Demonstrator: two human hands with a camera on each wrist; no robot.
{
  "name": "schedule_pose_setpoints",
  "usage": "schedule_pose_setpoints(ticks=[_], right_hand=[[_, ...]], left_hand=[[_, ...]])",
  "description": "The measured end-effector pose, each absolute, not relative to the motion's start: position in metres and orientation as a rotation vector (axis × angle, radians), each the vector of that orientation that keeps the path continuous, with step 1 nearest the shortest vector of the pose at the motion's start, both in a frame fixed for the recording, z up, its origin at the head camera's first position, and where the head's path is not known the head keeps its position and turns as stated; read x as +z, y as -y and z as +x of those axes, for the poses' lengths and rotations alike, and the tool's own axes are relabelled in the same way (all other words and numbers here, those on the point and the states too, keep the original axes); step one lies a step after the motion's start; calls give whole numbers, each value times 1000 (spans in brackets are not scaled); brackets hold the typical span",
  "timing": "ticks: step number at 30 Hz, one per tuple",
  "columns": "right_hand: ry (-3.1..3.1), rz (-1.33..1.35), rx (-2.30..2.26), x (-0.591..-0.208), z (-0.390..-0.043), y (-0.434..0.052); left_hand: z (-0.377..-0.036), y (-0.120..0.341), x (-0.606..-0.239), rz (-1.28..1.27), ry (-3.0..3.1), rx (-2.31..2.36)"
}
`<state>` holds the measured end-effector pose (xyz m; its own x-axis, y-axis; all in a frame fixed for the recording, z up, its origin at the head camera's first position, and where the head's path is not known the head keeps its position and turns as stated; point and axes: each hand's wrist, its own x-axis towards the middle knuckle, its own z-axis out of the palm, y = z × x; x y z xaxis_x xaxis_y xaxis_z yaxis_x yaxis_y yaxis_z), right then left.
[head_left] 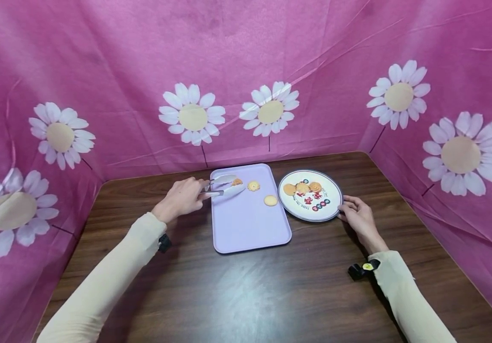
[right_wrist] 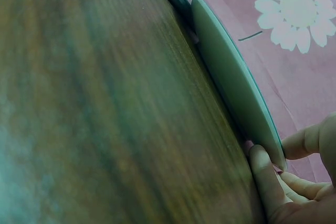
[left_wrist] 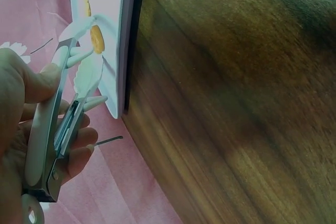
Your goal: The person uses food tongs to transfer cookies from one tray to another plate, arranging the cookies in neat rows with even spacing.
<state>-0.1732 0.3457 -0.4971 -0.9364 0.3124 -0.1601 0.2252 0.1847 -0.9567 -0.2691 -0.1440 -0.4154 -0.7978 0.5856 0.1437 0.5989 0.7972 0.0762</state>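
Your left hand (head_left: 182,196) gripped a pair of tongs (head_left: 224,186) by the handle end, thumb on top and the other fingers curled beneath, which kept the blades under squeeze control; the wrist view showed the same hold, with the tongs (left_wrist: 63,103) running up from your palm toward the tray edge; the blades stood narrowed around a small biscuit (head_left: 237,182) at the far left corner of the lilac tray (head_left: 250,228), so the biscuit sat between the tong tips and well clear of your own fingers; whether the blades truly pinched it or only bracketed it, the pictures did not settle.

Two more biscuits lay loose on the tray; a flower-shaped biscuit (head_left: 253,186) just right of the tong tips, and a round biscuit (head_left: 270,200) nearer the tray's right edge; neither touched the tongs.

Your right hand (head_left: 357,216) rested at the near right rim of the printed plate (head_left: 333,188), fingertips pinching the edge, apparently to steady it on the wooden table (head_left: 246,295); the wrist view showed fingers (right_wrist: 265,177) tucked under the rim and a thumb above it; the plate, just beside the tray, already carried several biscuits on its left half.
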Motion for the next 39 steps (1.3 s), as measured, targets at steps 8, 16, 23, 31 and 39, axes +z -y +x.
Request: schedule_pose_setpoints(ticks=[8,16,23,31,39], right_hand=[[2359,-528,1889,-498,-173,-346],[2340,-529,1902,-496,-173,-345],[2344,-549,1901,-495,-173,-344],[2354,-559,1892,-497,-173,-345],[2364,-569,1891,-495,-173,-345]], left_hand=[[-268,144,-420,-940,2858,-177],[-269,145,-423,-950,2833,-202],[-268,145,-424,-948,2832,-190],[-267,144,-421,-946,2834,-198],[-265,145,-422,-941,2847,-199]])
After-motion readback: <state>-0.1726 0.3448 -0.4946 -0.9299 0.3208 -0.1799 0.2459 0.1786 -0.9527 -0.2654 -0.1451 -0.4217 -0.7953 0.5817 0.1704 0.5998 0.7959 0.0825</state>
